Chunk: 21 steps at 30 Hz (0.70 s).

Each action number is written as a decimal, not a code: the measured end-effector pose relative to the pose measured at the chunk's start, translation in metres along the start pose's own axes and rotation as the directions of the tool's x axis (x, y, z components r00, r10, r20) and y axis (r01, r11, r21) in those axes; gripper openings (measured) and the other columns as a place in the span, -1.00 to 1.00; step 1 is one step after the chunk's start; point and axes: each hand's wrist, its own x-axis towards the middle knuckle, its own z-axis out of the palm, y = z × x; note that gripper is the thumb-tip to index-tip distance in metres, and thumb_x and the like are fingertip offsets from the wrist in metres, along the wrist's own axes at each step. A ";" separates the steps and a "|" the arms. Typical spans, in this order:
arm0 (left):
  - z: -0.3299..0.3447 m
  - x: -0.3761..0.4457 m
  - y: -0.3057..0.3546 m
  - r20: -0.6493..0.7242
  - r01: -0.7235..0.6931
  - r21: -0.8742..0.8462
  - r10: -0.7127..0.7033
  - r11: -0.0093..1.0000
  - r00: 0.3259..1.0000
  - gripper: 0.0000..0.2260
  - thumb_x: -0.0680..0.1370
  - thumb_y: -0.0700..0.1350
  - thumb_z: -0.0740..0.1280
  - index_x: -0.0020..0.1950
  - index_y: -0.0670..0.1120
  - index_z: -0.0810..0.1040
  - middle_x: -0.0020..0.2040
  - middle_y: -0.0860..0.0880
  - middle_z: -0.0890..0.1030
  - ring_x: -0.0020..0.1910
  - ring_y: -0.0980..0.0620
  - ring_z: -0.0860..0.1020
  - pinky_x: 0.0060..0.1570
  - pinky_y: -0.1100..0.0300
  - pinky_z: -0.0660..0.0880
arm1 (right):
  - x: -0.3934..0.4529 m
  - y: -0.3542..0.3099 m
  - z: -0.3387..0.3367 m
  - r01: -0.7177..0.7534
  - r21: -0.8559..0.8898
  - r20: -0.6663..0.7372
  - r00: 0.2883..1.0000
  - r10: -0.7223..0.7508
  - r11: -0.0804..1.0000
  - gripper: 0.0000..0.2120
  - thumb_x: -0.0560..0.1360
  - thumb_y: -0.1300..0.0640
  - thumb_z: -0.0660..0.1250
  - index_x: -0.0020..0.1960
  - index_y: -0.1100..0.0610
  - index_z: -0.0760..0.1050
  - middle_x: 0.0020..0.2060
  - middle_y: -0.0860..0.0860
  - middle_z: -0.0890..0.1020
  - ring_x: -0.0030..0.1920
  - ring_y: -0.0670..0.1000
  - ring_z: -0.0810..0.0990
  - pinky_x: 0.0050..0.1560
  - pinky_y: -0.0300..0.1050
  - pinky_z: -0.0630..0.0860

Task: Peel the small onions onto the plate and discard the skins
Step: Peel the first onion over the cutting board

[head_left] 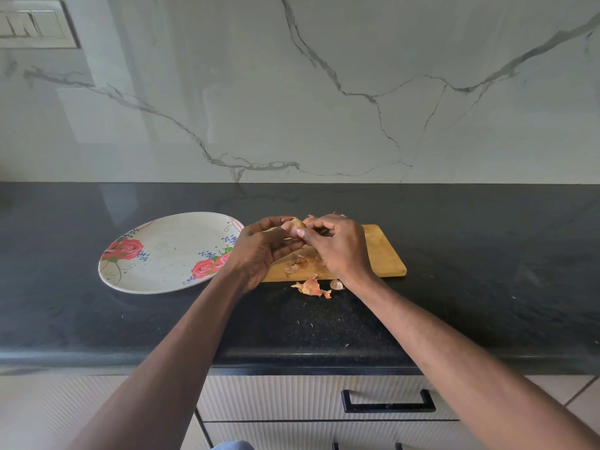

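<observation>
I hold the onion (pixel 293 226) in my left hand (pixel 259 251) – above the board (pixel 383 254) to catch skins – while my right hand (pixel 337 245) pinches its skin.

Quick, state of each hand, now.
Left hand: holds the small onion.
Right hand: pinches the onion's skin at its top.

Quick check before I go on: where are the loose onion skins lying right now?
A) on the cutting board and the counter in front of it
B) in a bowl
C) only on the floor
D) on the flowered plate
A: skins lie on the cutting board and more on the counter; the plate holds none.
</observation>
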 end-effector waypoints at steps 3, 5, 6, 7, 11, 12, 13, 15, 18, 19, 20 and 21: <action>0.002 -0.002 0.000 -0.009 0.005 0.003 -0.005 1.000 1.000 -0.89 0.60 -0.31 0.30 0.07 -0.30 0.59 -0.08 -0.25 0.70 -0.06 -0.18 0.71 -0.05 0.08 0.67 | 0.002 0.002 0.000 -0.034 0.018 -0.014 0.999 0.034 0.999 -0.94 0.45 0.23 0.53 -0.09 0.20 0.71 -0.17 0.00 0.72 -0.13 -0.05 0.69 0.01 -0.03 0.63; 0.002 -0.001 0.000 -0.017 0.010 0.004 -0.010 1.000 1.000 -0.88 0.61 -0.29 0.30 0.07 -0.31 0.59 -0.06 -0.28 0.69 -0.03 -0.21 0.70 -0.02 0.07 0.67 | 0.002 0.004 0.001 -0.059 0.025 -0.007 0.998 0.059 0.998 -0.95 0.48 0.26 0.49 -0.06 0.22 0.70 -0.17 0.01 0.72 -0.18 -0.05 0.70 -0.04 -0.04 0.65; 0.002 -0.001 0.000 -0.018 0.014 0.008 -0.014 1.000 1.000 -0.87 0.62 -0.28 0.29 0.08 -0.32 0.59 -0.03 -0.30 0.68 -0.02 -0.23 0.70 -0.01 0.06 0.67 | 0.003 0.005 0.002 -0.070 0.020 -0.003 0.998 0.070 0.997 -0.95 0.50 0.26 0.47 -0.05 0.21 0.70 -0.16 0.01 0.72 -0.19 -0.06 0.70 -0.06 -0.09 0.65; 0.002 -0.001 0.000 -0.018 0.020 0.011 -0.020 1.000 1.000 -0.86 0.63 -0.26 0.29 0.10 -0.32 0.58 -0.01 -0.32 0.68 -0.01 -0.23 0.70 -0.01 0.07 0.67 | 0.003 0.006 0.002 -0.079 0.010 -0.002 0.997 0.079 0.997 -0.94 0.51 0.26 0.45 -0.04 0.20 0.69 -0.15 0.00 0.72 -0.18 -0.07 0.69 -0.09 -0.16 0.63; 0.002 -0.001 0.001 -0.038 0.037 0.010 -0.036 0.999 0.999 -0.84 0.65 -0.22 0.27 0.10 -0.30 0.56 -0.05 -0.31 0.69 -0.11 -0.16 0.72 -0.12 0.11 0.68 | 0.003 0.005 0.003 -0.072 0.007 0.016 0.997 0.072 0.997 -0.92 0.51 0.25 0.45 -0.01 0.15 0.67 -0.13 -0.05 0.69 -0.09 -0.09 0.66 -0.07 -0.22 0.61; 0.002 -0.001 0.001 -0.040 0.038 0.017 -0.037 0.999 0.999 -0.83 0.66 -0.19 0.27 0.08 -0.29 0.57 -0.07 -0.30 0.70 -0.15 -0.14 0.72 -0.13 0.11 0.68 | 0.002 0.004 0.003 -0.047 0.016 0.027 0.999 0.047 0.999 -0.89 0.49 0.23 0.48 0.02 0.13 0.67 -0.12 -0.07 0.69 -0.09 -0.11 0.65 -0.07 -0.23 0.61; 0.002 -0.001 0.001 -0.040 0.040 0.030 -0.039 0.999 0.998 -0.82 0.66 -0.17 0.27 0.06 -0.28 0.59 -0.08 -0.29 0.70 -0.17 -0.13 0.72 -0.12 0.10 0.68 | 0.002 0.003 0.002 -0.012 0.012 0.035 0.999 0.011 1.000 -0.85 0.47 0.19 0.51 0.04 0.13 0.68 -0.10 -0.07 0.69 -0.09 -0.12 0.65 -0.07 -0.24 0.60; 0.002 -0.002 0.002 -0.036 0.048 0.054 -0.046 0.997 0.998 -0.80 0.66 -0.15 0.27 0.04 -0.27 0.60 -0.07 -0.30 0.69 -0.19 -0.12 0.72 -0.10 0.09 0.68 | 0.001 0.003 0.004 0.056 -0.014 0.034 0.998 -0.055 0.998 -0.78 0.44 0.16 0.55 0.07 0.13 0.70 -0.05 -0.05 0.69 -0.06 -0.09 0.65 -0.02 -0.16 0.60; 0.002 -0.003 0.002 -0.019 0.064 0.071 -0.063 0.995 0.998 -0.77 0.68 -0.14 0.25 0.07 -0.29 0.59 -0.06 -0.33 0.69 -0.19 -0.13 0.72 -0.15 0.11 0.69 | 0.000 0.003 0.004 0.067 0.016 0.006 0.998 -0.067 0.998 -0.80 0.42 0.22 0.55 0.04 0.19 0.71 -0.08 -0.05 0.69 -0.05 -0.09 0.65 0.06 -0.05 0.59; 0.003 -0.003 0.003 -0.012 0.067 0.074 -0.066 0.995 0.998 -0.76 0.68 -0.12 0.25 0.08 -0.30 0.58 -0.05 -0.34 0.68 -0.19 -0.14 0.72 -0.16 0.10 0.69 | 0.000 0.003 0.004 0.059 0.024 -0.002 0.998 -0.059 0.998 -0.81 0.42 0.24 0.54 0.03 0.20 0.71 -0.10 -0.05 0.69 -0.06 -0.10 0.65 0.06 -0.07 0.59; 0.003 -0.003 0.003 -0.011 0.068 0.077 -0.068 0.995 0.998 -0.74 0.68 -0.10 0.25 0.08 -0.31 0.58 -0.06 -0.34 0.68 -0.20 -0.14 0.72 -0.16 0.10 0.69 | 0.001 0.003 0.004 0.051 0.026 -0.006 0.999 -0.051 0.998 -0.83 0.43 0.25 0.53 0.02 0.20 0.71 -0.12 -0.06 0.69 -0.07 -0.11 0.65 0.05 -0.10 0.58; 0.004 -0.004 0.003 -0.012 0.068 0.079 -0.068 0.995 0.998 -0.72 0.67 -0.08 0.25 0.08 -0.31 0.57 -0.07 -0.34 0.67 -0.21 -0.14 0.72 -0.18 0.10 0.69 | 0.001 0.003 0.004 0.042 0.029 -0.006 0.999 -0.042 0.999 -0.86 0.45 0.26 0.51 0.01 0.19 0.71 -0.13 -0.08 0.68 -0.08 -0.13 0.65 0.05 -0.12 0.58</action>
